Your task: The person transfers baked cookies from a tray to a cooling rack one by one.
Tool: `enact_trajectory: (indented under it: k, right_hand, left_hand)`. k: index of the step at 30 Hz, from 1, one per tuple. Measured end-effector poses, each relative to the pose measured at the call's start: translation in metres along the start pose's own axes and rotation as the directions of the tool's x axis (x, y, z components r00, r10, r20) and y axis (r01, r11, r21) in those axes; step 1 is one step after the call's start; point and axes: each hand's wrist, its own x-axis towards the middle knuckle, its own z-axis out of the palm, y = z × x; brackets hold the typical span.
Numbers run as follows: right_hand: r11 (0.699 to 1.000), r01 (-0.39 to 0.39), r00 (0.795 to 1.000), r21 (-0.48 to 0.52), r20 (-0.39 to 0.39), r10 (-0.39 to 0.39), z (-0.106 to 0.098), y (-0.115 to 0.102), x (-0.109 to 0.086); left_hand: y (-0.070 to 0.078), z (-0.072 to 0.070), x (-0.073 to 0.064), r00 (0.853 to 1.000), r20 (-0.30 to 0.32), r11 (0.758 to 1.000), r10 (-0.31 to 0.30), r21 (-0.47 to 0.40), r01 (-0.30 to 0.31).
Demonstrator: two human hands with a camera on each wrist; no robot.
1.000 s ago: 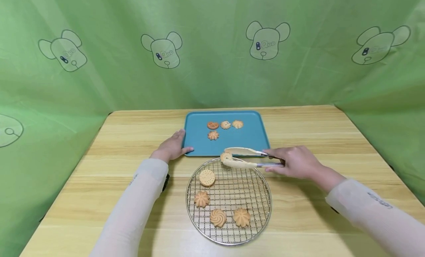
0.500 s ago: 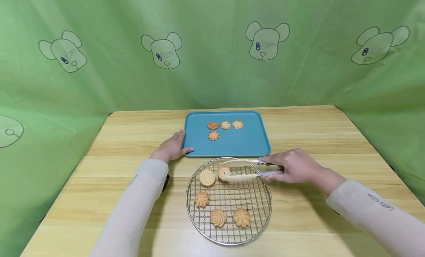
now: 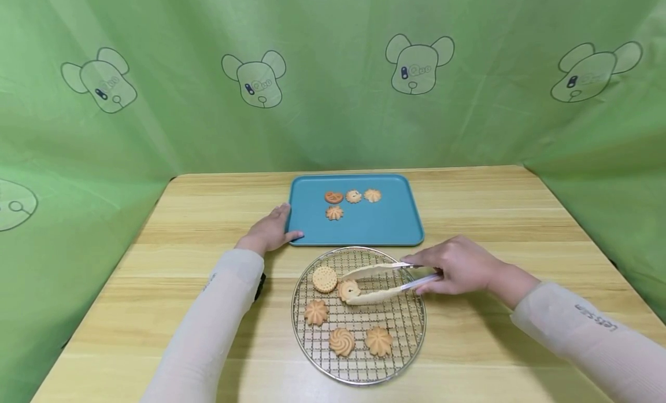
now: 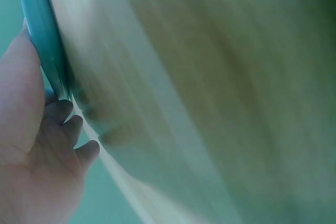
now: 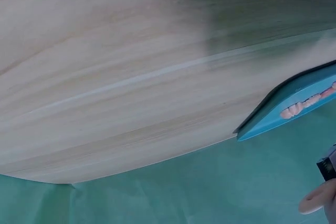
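My right hand [image 3: 458, 267] grips a pair of tongs [image 3: 377, 296] with pale tips and metal arms. A ring-shaped, scalloped cookie [image 3: 347, 290] sits between the tong tips, close over the round wire rack [image 3: 364, 377]. To its left on the rack lies a round dotted cookie [image 3: 325, 279]. My left hand [image 3: 267, 230] rests against the near left corner of the blue tray [image 3: 385, 226], thumb over the rim and fingers along its side. In the left wrist view, the fingertips [image 4: 88, 153] extend by the tray's edge. The right wrist view barely catches the right hand.
Toward the front of the rack lie a small flower-shaped cookie [image 3: 315, 312], a swirl cookie [image 3: 341, 341] and a larger flower-shaped cookie [image 3: 378, 340]. Several cookies [image 3: 354, 196] lie on the tray. A green curtain [image 3: 333, 125] surrounds the wooden table [image 3: 208, 200].
From the tray's near edge, my right hand has brought the tongs and ring-shaped cookie toward me, over the rack beside the dotted cookie. My left hand has stayed at the tray.
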Motion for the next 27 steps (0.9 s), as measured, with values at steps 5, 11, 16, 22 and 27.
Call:
enact_trajectory:
  k: [5, 11, 16, 22, 27]
  right_hand:
    - [0.999, 0.052, 0.999, 0.012, 0.007, -0.053, 0.0020, -0.0017, 0.0015]
    - [0.995, 0.093, 0.996, 0.028, 0.012, -0.094, 0.0036, -0.0032, 0.0032]
    - [0.993, 0.112, 0.993, 0.039, 0.019, -0.113, 0.0043, -0.0038, 0.0045]
    - [0.992, 0.126, 0.991, 0.026, 0.031, -0.127, 0.0045, -0.0042, 0.0057]
    - [0.991, 0.135, 0.990, 0.017, 0.044, -0.135, 0.0045, -0.0045, 0.0065]
  left_hand:
    - [-0.0003, 0.0007, 0.0003, 1.000, 0.000, 1.000, -0.003, 0.002, 0.003]
    - [-0.0007, 0.0008, 0.0001, 1.000, 0.001, 1.000, -0.001, -0.005, 0.001]
    - [-0.0004, -0.0002, -0.0004, 1.000, 0.000, 1.000, 0.003, -0.010, -0.003]
    - [0.0003, -0.0014, -0.0012, 1.000, -0.002, 1.000, 0.001, -0.010, -0.001]
    - [0.0005, -0.0018, -0.0012, 1.000, -0.004, 1.000, -0.001, -0.014, 0.001]
